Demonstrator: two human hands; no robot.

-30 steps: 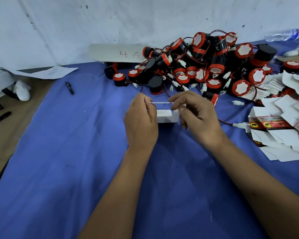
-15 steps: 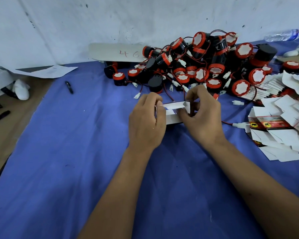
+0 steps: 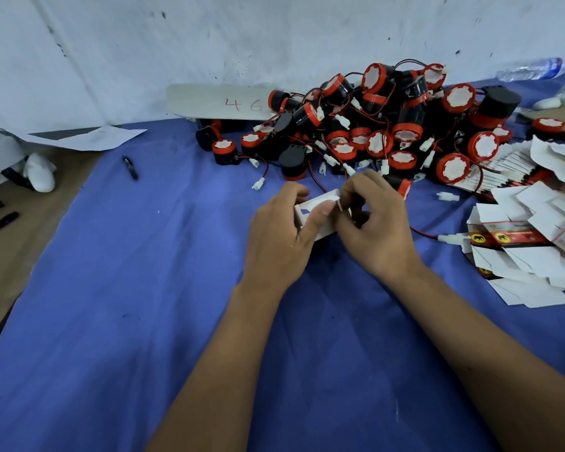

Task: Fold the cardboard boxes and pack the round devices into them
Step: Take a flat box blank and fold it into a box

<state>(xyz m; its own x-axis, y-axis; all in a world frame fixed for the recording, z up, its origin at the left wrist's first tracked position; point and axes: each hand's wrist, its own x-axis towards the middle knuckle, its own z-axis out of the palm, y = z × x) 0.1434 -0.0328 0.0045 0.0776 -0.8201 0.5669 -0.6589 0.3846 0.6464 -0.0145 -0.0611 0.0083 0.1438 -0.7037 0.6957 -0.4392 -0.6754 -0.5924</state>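
Blue-clothed surface (image 3: 144, 288): one white box (image 3: 317, 207) gripped by two hands, left (image 3: 279, 238) and right (image 3: 377, 228); heaped round devices (image 3: 388, 125), uncountable; one pen (image 3: 130, 168).

Matt white cardboard box (image 3: 317, 208), glossy red-and-black plastic round devices (image 3: 385, 125), soft blue cloth (image 3: 144, 288), scuffed white wall (image 3: 209, 37).

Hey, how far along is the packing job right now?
Early, it seems. Done: no packed or finished box is in view. In hand: the left hand and right hand grip one small white box, partly folded. Left: the pile of round devices lies loose on the blue cloth, and the flat box blanks are unfolded.
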